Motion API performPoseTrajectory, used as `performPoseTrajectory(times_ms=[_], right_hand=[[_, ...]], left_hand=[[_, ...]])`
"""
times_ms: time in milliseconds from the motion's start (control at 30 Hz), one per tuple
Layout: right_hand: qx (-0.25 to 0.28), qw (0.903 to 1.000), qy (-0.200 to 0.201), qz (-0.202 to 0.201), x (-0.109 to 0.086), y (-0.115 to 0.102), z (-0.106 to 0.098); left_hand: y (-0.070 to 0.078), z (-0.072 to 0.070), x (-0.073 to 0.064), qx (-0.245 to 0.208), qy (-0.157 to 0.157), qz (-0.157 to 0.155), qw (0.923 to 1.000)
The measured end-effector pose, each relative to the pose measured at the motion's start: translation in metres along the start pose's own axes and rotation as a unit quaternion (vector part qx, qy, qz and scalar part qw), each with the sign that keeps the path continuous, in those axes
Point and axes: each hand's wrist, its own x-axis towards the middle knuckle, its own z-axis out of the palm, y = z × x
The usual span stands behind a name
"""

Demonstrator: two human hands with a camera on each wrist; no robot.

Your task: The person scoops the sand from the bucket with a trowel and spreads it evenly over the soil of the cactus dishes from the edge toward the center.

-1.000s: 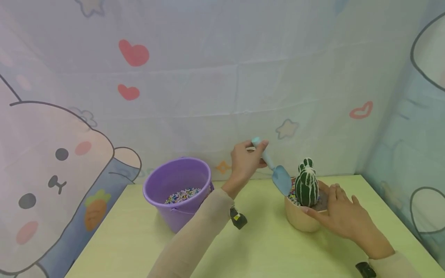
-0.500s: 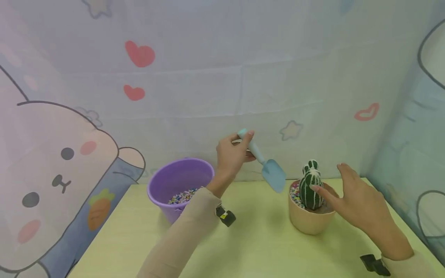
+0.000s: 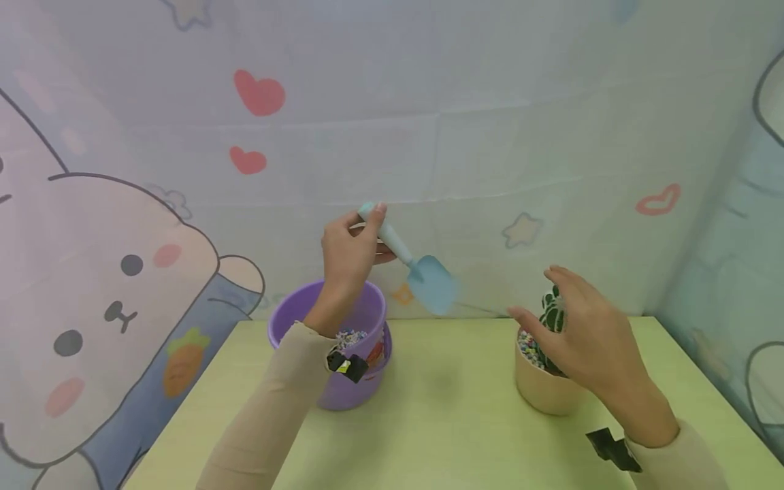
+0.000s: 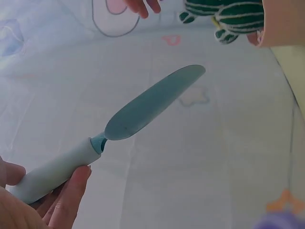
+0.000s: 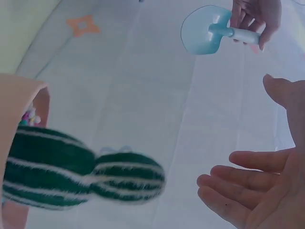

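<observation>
A light blue trowel (image 3: 432,284) hangs in the air, blade down to the right, its pale handle pinched by my left hand (image 3: 350,253). That hand is above and in front of the purple bucket (image 3: 282,316), which holds small multicoloured beads (image 3: 350,337). The blade carries nothing that I can see in the right wrist view. On the right, a peach pot (image 3: 547,391) holds a green knitted cactus (image 5: 52,167) with white stripes and some coloured beads (image 3: 530,348). My right hand (image 3: 588,330) stands beside the cactus, fingers extended, holding nothing and hiding part of the pot.
Both things stand on a pale yellow-green table (image 3: 447,408). A printed cloth (image 3: 465,156) with hearts, stars and a rabbit hangs close behind the table. Black straps (image 3: 612,449) sit at both wrists.
My left hand has carried the trowel left and up, away from the pot toward the bucket. My right hand has lifted off the pot's rim and risen beside the cactus.
</observation>
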Motion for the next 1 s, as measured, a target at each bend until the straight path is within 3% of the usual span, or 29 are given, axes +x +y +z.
performPoseTrajectory(times_ms=[67,200,367,567,700,900,1000], right_hand=[[0.006,0.9998,0.010,-0.014,0.004,-0.006,0.004],[0.037,0.9990,-0.011,-0.024,0.015,-0.023,0.014],[0.088,0.9919,-0.086,-0.032,0.028,-0.046,0.036],[0.146,0.9697,-0.195,-0.013,0.043,-0.066,0.069],[0.152,0.9544,-0.257,0.002,0.051,-0.077,0.095],[0.181,0.9319,-0.314,-0.006,0.056,-0.089,0.129],[0.201,0.9184,-0.341,-0.003,0.057,-0.093,0.143]], left_hand=[[0.003,-0.012,0.002,0.008,0.009,0.003,0.9999],[0.006,-0.039,0.008,0.037,0.020,0.015,0.9990],[0.004,-0.072,0.012,0.088,0.013,0.041,0.9952],[-0.004,-0.104,0.020,0.159,-0.025,0.043,0.9860],[-0.011,-0.118,0.026,0.219,-0.059,0.013,0.9739],[-0.027,-0.131,0.033,0.287,-0.105,-0.042,0.9511],[-0.040,-0.135,0.036,0.315,-0.128,-0.054,0.9390]])
